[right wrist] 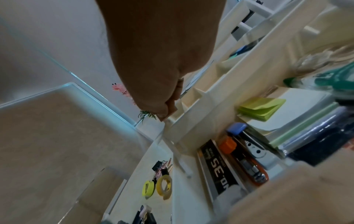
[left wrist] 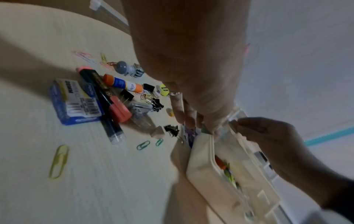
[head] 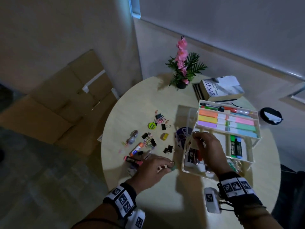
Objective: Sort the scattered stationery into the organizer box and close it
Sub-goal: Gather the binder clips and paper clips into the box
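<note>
The cream organizer box point(head: 184, 169) stands open on the round table, its upper tray point(head: 231, 133) of highlighters swung back. My right hand point(head: 197, 135) pinches the near-left corner of that tray point(right wrist: 172, 119), thumb and fingers closed on the plastic. My left hand point(head: 170, 166) hovers by the box's left wall point(left wrist: 203, 171) and pinches a small green item point(head: 173, 168). On the table to its left lie a glue stick point(head: 136, 148), a pink marker point(head: 132, 160), a blue staples box point(left wrist: 74, 101), black binder clips point(head: 168, 149), yellow tape point(head: 164, 136) and several paper clips point(left wrist: 59, 160).
A potted plant with pink flowers point(head: 181, 68) and stacked books point(head: 221, 90) sit at the table's far side. A purple disc point(head: 180, 138) lies beside the box's clear lid point(head: 187, 116). Cardboard boxes point(head: 66, 103) stand on the floor at left.
</note>
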